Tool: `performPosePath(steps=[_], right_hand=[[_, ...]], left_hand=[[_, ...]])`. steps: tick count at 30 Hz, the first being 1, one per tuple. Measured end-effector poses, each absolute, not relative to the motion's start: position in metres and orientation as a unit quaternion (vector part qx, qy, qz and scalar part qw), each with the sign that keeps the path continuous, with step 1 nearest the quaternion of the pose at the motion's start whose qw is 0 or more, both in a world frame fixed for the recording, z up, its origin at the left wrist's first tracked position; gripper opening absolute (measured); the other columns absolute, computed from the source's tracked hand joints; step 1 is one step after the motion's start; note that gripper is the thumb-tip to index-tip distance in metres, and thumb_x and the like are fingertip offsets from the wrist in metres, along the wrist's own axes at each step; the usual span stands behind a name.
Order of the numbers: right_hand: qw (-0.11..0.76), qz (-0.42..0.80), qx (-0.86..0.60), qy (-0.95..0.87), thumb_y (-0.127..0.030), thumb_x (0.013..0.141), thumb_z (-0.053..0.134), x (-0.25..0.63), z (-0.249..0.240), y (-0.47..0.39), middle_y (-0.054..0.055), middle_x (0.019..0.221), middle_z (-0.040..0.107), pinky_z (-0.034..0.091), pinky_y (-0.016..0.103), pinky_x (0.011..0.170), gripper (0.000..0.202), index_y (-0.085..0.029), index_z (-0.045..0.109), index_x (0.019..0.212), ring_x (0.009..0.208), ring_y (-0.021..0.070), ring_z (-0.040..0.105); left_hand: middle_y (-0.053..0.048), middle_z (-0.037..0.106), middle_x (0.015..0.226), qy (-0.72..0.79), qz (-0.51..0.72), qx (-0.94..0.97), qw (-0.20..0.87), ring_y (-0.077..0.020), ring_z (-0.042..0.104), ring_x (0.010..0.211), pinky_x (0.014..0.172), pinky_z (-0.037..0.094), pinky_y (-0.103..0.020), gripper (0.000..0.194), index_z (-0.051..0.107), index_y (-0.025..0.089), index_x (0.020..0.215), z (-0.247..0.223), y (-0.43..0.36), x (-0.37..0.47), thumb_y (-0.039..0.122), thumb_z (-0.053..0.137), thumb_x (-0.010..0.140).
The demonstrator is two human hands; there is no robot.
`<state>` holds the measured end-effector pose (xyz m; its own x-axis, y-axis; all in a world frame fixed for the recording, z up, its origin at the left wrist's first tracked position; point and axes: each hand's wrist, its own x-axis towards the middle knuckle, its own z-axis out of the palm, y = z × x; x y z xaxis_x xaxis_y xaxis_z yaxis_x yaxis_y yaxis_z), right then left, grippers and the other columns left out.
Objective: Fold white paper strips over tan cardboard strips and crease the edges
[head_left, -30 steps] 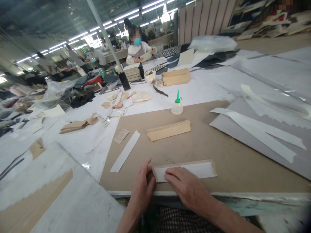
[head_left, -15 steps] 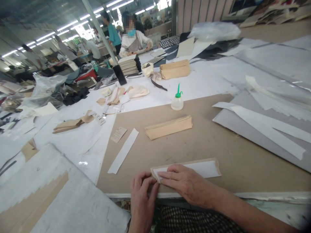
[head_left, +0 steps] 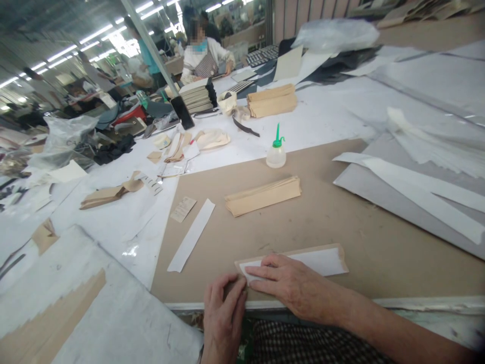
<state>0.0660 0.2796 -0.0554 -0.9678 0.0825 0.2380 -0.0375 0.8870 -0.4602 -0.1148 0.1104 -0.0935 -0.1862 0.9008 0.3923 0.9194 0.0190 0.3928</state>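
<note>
A white strip [head_left: 322,261] lies on a slightly larger tan strip [head_left: 344,259], whose border shows around it near the table's front edge. My right hand [head_left: 291,283] rests flat on the white strip with fingers stretched to the left, hiding its middle. At the left end, my left hand [head_left: 225,303] has thumb and fingers pinched together on the tan strip's lower corner. The exact fold under those fingertips is hidden. Beyond my hands lies a stack of tan strips [head_left: 263,196], and a single white strip [head_left: 191,235] is to the left.
A squeeze bottle with a green nozzle [head_left: 276,151] stands at the back of the brown board [head_left: 379,253]. Long white strips [head_left: 420,189] lie on a grey sheet at right. A phone [head_left: 182,112] leans on a pole. A person [head_left: 204,55] works across the table.
My left fingers have drawn closer together and shifted slightly at the strip's corner. My right hand stays nearly in place. The camera view has tilted down a little.
</note>
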Motion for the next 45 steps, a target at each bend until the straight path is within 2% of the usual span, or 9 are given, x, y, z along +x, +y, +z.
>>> performPosePath(steps=[4,13,18,22,29,34,38,41,45], right_hand=[[0.129,0.245,-0.016,-0.961,-0.007,0.092,0.053,0.067,-0.057,0.279,0.009,0.141,0.057,0.044,0.038,0.103,0.04,-0.014,0.062,0.13,0.113,0.0237,0.051],[0.124,0.264,-0.03,-0.956,-0.007,0.091,0.054,0.069,-0.063,0.274,0.008,0.149,0.05,0.043,0.04,0.106,0.049,-0.017,0.056,0.14,0.118,0.0237,0.048],[0.122,0.26,-0.051,-0.956,-0.006,0.089,0.053,0.073,-0.068,0.271,0.009,0.148,0.05,0.041,0.042,0.11,0.049,-0.018,0.06,0.136,0.124,0.0256,0.045],[0.127,0.269,-0.056,-0.953,-0.007,0.089,0.053,0.075,-0.07,0.27,0.012,0.144,0.054,0.039,0.042,0.112,0.045,-0.014,0.061,0.133,0.126,0.0256,0.046],[0.136,0.285,-0.068,-0.946,-0.005,0.088,0.054,0.075,-0.07,0.269,0.012,0.141,0.056,0.039,0.041,0.113,0.044,-0.012,0.061,0.131,0.126,0.0247,0.047],[0.119,0.285,-0.071,-0.948,-0.006,0.088,0.053,0.074,-0.07,0.267,0.011,0.143,0.054,0.039,0.042,0.113,0.044,-0.013,0.061,0.13,0.126,0.0263,0.046],[0.133,0.284,-0.076,-0.947,-0.004,0.087,0.052,0.074,-0.069,0.267,0.011,0.141,0.056,0.041,0.042,0.11,0.043,-0.014,0.062,0.128,0.124,0.0265,0.047],[0.139,0.284,-0.082,-0.945,-0.003,0.085,0.052,0.074,-0.068,0.267,0.011,0.14,0.056,0.042,0.043,0.109,0.046,-0.015,0.061,0.129,0.122,0.026,0.048],[0.136,0.285,-0.086,-0.945,-0.002,0.085,0.053,0.074,-0.067,0.266,0.01,0.139,0.057,0.043,0.043,0.108,0.047,-0.015,0.061,0.129,0.121,0.0251,0.049]], left_hand=[[-0.009,0.057,0.123,-0.706,-0.266,-0.656,0.024,-0.0212,0.056,0.108,0.089,0.054,-0.034,0.038,0.062,0.027,0.131,-0.093,0.114,-0.117,0.015,0.058,0.095],[-0.01,0.06,0.12,-0.694,-0.214,-0.686,0.041,-0.023,0.058,0.102,0.086,0.053,-0.037,0.034,0.061,0.025,0.127,-0.08,0.12,-0.117,0.015,0.053,0.096],[-0.011,0.06,0.124,-0.68,-0.15,-0.717,0.035,-0.0253,0.058,0.104,0.086,0.054,-0.039,0.036,0.06,0.024,0.129,-0.071,0.121,-0.123,0.014,0.052,0.095],[-0.012,0.059,0.124,-0.66,-0.12,-0.741,0.031,-0.0262,0.058,0.103,0.083,0.055,-0.04,0.038,0.059,0.023,0.13,-0.066,0.124,-0.127,0.012,0.052,0.094],[-0.01,0.059,0.121,-0.65,-0.168,-0.741,-0.016,-0.0237,0.058,0.1,0.079,0.057,-0.038,0.036,0.064,0.025,0.12,-0.064,0.126,-0.127,0.007,0.051,0.092],[-0.01,0.058,0.119,-0.652,-0.215,-0.724,-0.063,-0.0228,0.06,0.103,0.083,0.057,-0.037,0.029,0.068,0.026,0.112,-0.063,0.123,-0.127,0.01,0.053,0.093],[-0.009,0.056,0.121,-0.664,-0.268,-0.685,-0.135,-0.0187,0.062,0.105,0.088,0.058,-0.032,0.021,0.069,0.025,0.106,-0.061,0.124,-0.127,0.014,0.053,0.096],[-0.01,0.057,0.117,-0.681,-0.297,-0.659,-0.114,-0.0157,0.064,0.099,0.087,0.058,-0.027,0.025,0.066,0.024,0.114,-0.064,0.128,-0.127,0.014,0.05,0.098],[-0.01,0.061,0.115,-0.687,-0.264,-0.676,-0.043,-0.0168,0.065,0.098,0.086,0.058,-0.028,0.029,0.065,0.023,0.12,-0.069,0.131,-0.126,0.013,0.049,0.098]])
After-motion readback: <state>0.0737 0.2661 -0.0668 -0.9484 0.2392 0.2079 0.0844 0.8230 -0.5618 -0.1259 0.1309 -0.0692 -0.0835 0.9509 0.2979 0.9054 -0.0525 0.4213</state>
